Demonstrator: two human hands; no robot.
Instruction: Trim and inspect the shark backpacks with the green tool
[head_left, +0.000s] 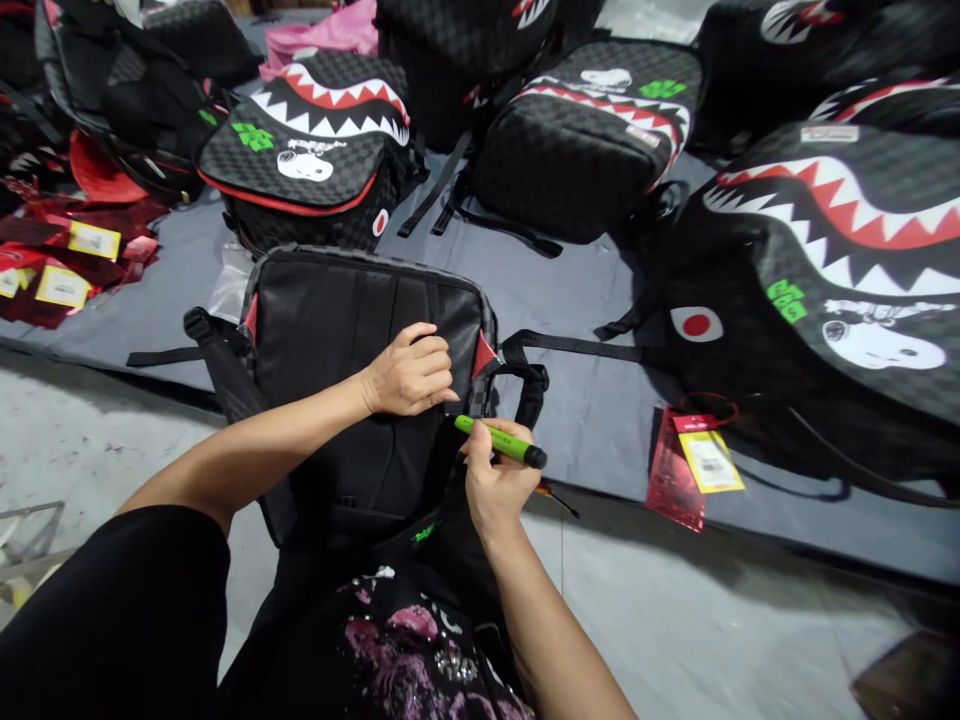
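A black backpack (345,300) lies with its padded back side up at the table's front edge, close against my body. My left hand (415,374) is closed, knuckles up, gripping the backpack near its right side; the fingertips are partly hidden. Between the thumb and fingers of my right hand (501,485) is a green marker pen (495,440) with a black end. Its other end points left, by my left thumb, at the backpack's right edge. Whether it touches the fabric I cannot tell. Red triangular side pieces (484,355) show at both edges of the backpack.
On the grey-covered table (570,300) stand several checked backpacks with shark-teeth prints, including one at the right (847,270) and one at the back left (315,150). Red packets with yellow labels (94,240) are piled at the left. A red tag pouch (675,480) hangs over the front edge.
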